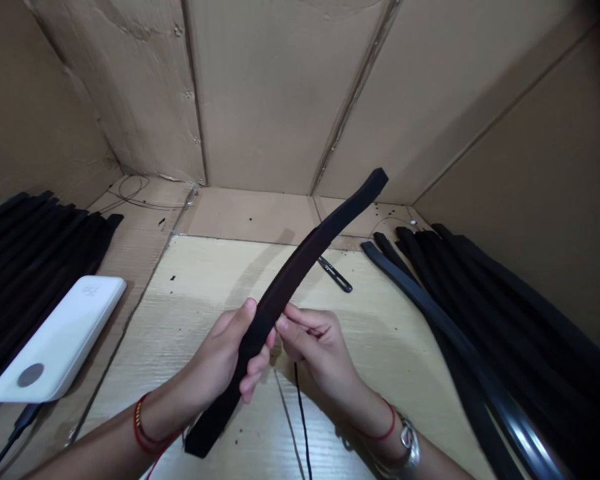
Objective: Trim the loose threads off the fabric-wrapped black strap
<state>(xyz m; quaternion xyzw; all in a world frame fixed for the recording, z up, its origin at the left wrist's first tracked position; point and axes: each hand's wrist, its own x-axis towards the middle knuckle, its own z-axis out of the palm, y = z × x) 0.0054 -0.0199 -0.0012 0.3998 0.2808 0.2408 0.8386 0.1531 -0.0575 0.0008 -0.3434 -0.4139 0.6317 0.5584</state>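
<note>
My left hand (227, 360) is wrapped round the lower half of a long, curved black rubber strip (305, 250), which rises from near my left wrist up to the right over the board. My right hand (317, 347) sits just right of the strip, its fingertips pinched together against the strip's edge. A thin black cord (303, 417) hangs down from under the right hand across the board. What the right fingers pinch is too small to make out.
A pale wooden board (190, 313) lies on a cardboard-lined bench with cardboard walls (265, 87). Piles of black strips lie at left (25, 247) and right (490, 313). A white power bank (60, 340) with a cable rests at left. A small black tool (336, 275) lies on the board.
</note>
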